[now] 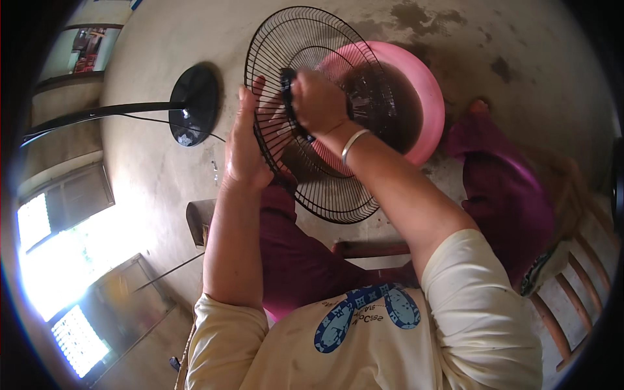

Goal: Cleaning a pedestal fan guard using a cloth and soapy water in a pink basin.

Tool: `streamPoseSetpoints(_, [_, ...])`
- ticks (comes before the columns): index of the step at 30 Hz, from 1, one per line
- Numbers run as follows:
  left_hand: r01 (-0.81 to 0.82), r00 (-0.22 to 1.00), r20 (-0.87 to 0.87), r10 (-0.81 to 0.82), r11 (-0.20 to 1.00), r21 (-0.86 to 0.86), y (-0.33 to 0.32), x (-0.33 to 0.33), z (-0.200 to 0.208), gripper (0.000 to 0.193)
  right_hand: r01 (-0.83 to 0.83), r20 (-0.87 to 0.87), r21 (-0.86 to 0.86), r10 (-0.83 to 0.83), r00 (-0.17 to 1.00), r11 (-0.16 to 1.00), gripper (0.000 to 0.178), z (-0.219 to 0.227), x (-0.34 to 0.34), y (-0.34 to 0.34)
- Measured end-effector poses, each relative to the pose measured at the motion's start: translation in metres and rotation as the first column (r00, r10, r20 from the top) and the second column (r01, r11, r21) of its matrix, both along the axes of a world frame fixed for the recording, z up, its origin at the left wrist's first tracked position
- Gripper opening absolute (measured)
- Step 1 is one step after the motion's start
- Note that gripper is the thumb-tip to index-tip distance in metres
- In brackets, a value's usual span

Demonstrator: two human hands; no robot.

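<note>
A round black wire fan guard point(338, 203) is held tilted in front of me, partly over a pink basin point(430, 97) of murky brown water point(406, 107). My left hand point(244, 146) grips the guard's left rim, with some fingers behind the wires. My right hand point(318, 104), with a pale bangle point(354, 144) at the wrist, is closed and pressed to the middle of the guard. Something dark point(290, 97) shows along that hand's knuckles. Motion blur and the fingers hide what it is.
Left of the guard, a fan stand's round black base point(195, 107) lies on its side, its pole point(104, 112) reaching left. Wet patches mark the concrete floor point(429, 18) behind the basin. A wooden slatted chair point(578, 286) stands at right; a bright doorway point(65, 253) is at left.
</note>
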State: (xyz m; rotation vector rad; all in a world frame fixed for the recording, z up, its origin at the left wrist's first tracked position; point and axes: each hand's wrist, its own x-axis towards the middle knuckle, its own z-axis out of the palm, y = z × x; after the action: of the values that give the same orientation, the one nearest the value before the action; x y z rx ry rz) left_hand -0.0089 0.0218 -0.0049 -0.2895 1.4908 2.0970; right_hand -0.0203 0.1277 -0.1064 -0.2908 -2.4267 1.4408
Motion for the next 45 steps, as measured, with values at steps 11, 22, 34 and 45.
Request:
streamPoseSetpoints(11, [-0.059,0.998,0.021,0.060,0.998,-0.021,0.005,0.006,0.005,0.076,0.045,-0.352,-0.333,-0.168,0.921,0.942,0.026,0.049,-0.008,-0.031])
streamPoseSetpoints(22, [-0.102,0.995,-0.019,0.102,0.995,0.013,-0.014,-0.017,0.002,0.069,-0.052,-0.121,-0.167,0.032,0.992,0.985,0.027,0.042,-0.028,-0.005])
streamPoseSetpoints(34, [-0.180,0.979,0.053,0.196,0.959,-0.217,-0.011,-0.025,-0.010,0.048,0.041,0.305,0.079,-0.063,0.950,0.996,0.027,-0.044,-0.030,0.031])
streamPoseSetpoints(45, [-0.031,1.000,0.007,0.030,0.986,0.163,-0.008,-0.014,-0.006,0.050,0.073,-0.125,-0.058,-0.079,0.989,0.996,0.020,0.012,-0.026,-0.007])
